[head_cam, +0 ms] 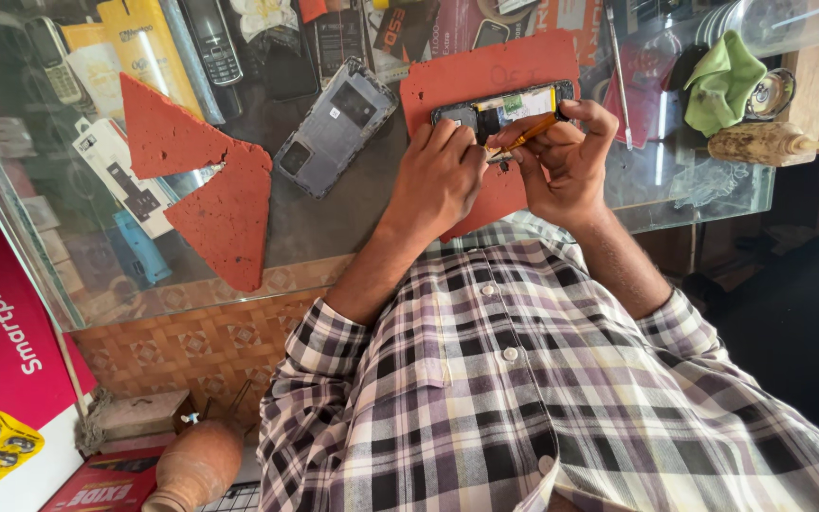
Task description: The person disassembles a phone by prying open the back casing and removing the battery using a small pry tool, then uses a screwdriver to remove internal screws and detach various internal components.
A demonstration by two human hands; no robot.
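With my left hand [436,180] clamped on the opened phone [504,106] lying on the red mat [447,81], my right hand [566,156] pinched the orange-handled screwdriver [526,138], which I judged needed upright, light, steady pressure to avoid slipping.

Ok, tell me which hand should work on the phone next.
Right, probably: the right hand pinches the orange tool at the phone, while the left hand only steadies the phone on the red mat.
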